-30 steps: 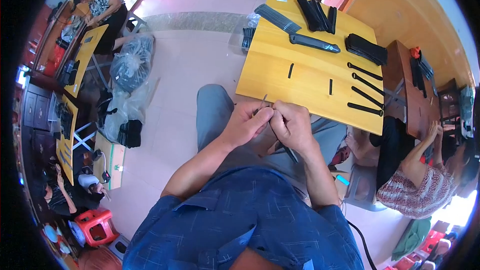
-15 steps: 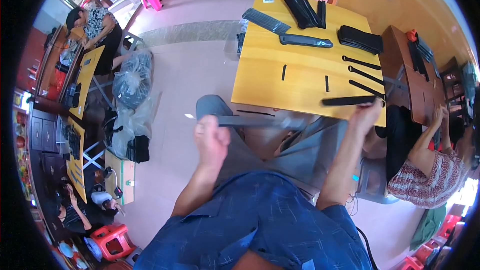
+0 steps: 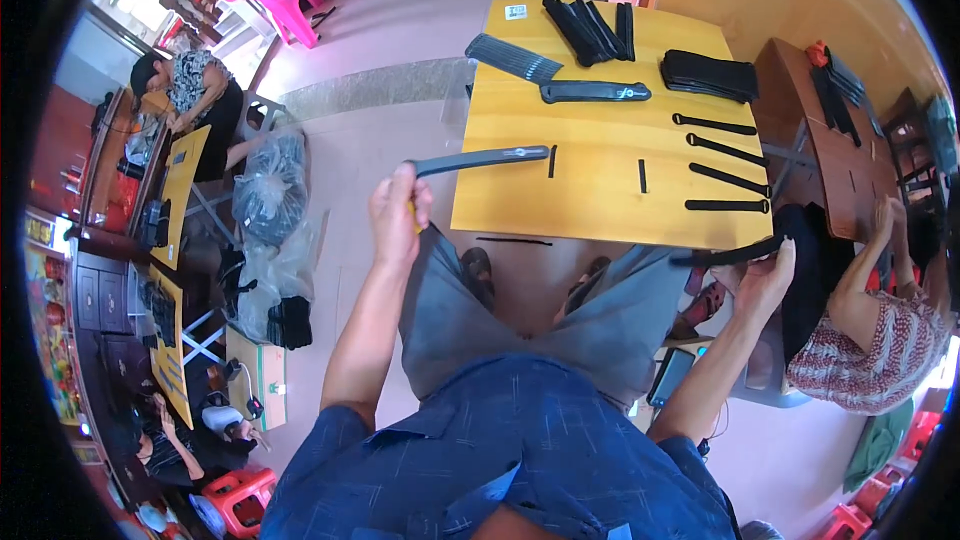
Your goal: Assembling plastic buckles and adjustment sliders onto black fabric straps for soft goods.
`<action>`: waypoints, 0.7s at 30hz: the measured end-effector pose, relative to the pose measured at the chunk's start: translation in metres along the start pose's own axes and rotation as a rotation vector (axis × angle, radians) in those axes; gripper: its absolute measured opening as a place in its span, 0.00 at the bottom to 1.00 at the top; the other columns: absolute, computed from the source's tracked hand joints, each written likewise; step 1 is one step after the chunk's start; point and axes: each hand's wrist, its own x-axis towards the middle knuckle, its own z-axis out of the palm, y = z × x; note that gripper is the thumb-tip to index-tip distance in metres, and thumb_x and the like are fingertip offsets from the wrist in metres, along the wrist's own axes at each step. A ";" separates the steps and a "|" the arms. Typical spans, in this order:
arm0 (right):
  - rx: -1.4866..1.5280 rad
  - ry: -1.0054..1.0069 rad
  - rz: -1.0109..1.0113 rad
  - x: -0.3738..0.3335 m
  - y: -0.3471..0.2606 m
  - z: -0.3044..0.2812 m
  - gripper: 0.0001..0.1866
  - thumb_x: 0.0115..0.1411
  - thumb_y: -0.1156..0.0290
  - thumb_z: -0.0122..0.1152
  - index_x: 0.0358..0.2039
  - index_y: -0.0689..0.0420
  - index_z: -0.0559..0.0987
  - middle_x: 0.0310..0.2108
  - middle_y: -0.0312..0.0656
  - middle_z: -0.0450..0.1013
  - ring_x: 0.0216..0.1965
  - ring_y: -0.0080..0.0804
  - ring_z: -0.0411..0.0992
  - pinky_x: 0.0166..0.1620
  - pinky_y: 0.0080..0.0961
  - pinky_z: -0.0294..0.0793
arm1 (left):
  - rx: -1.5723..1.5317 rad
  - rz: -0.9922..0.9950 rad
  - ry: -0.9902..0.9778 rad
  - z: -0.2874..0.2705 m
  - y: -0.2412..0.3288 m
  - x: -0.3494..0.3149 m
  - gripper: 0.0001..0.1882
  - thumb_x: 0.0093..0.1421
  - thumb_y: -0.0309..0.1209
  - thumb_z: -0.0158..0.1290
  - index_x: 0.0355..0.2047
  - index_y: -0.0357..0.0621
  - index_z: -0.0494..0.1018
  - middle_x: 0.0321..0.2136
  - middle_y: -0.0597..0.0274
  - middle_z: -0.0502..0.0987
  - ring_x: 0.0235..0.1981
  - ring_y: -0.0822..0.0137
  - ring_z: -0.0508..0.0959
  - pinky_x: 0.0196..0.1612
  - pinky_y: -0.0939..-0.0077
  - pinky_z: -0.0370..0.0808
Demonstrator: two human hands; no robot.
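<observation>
My left hand (image 3: 398, 215), left of the yellow table, is closed around one end of a flat dark grey strip (image 3: 480, 158) with a pale printed mark. The strip's far end reaches over the tabletop. A bit of yellow shows at that hand's fingers. Off the table's near right corner, my right hand (image 3: 762, 278) pinches a black strap (image 3: 735, 254), slightly blurred. Several black straps with looped ends (image 3: 727, 205) lie in a row along the table's right side. Farther back are a fan of grey strips (image 3: 515, 57) and a dark marked strip (image 3: 595, 91).
Black strap bundles (image 3: 590, 30) and a black stack (image 3: 708, 75) lie on the yellow table (image 3: 600, 170), with two short dark strips (image 3: 643, 176). A person in a patterned top (image 3: 865, 355) sits close at right. Plastic bags (image 3: 268, 190) stand on the floor at left.
My left hand has risen with the grey strip, now steady over the table's edge. My right hand has moved right and down off the table with the black strap, uncovering the nearest looped strap.
</observation>
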 end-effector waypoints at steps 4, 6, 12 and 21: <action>-0.036 -0.011 0.042 -0.013 -0.013 0.010 0.14 0.75 0.64 0.46 0.48 0.58 0.76 0.40 0.37 0.77 0.39 0.26 0.77 0.44 0.26 0.79 | 0.064 -0.082 -0.115 0.052 -0.024 0.044 0.18 0.73 0.43 0.51 0.30 0.43 0.75 0.20 0.66 0.77 0.13 0.80 0.65 0.16 0.82 0.60; -0.039 0.014 0.048 -0.021 -0.022 0.018 0.14 0.75 0.63 0.46 0.48 0.59 0.76 0.41 0.36 0.76 0.39 0.24 0.76 0.43 0.23 0.77 | 0.077 -0.111 -0.158 0.070 -0.038 0.066 0.18 0.73 0.43 0.51 0.30 0.43 0.75 0.20 0.65 0.77 0.13 0.79 0.65 0.15 0.82 0.60; -0.118 -0.016 0.007 -0.011 -0.009 -0.034 0.13 0.75 0.64 0.48 0.49 0.60 0.74 0.42 0.36 0.76 0.40 0.19 0.75 0.43 0.17 0.73 | 0.122 -0.224 -0.179 0.093 -0.077 0.113 0.19 0.71 0.45 0.52 0.28 0.44 0.74 0.20 0.65 0.76 0.11 0.77 0.65 0.13 0.79 0.60; -0.120 -0.053 0.046 -0.018 -0.013 0.006 0.14 0.74 0.62 0.48 0.49 0.60 0.74 0.42 0.36 0.76 0.41 0.24 0.76 0.44 0.23 0.76 | 0.455 -0.352 -0.274 0.081 -0.084 0.142 0.21 0.70 0.50 0.53 0.26 0.48 0.71 0.16 0.70 0.73 0.11 0.79 0.65 0.12 0.81 0.59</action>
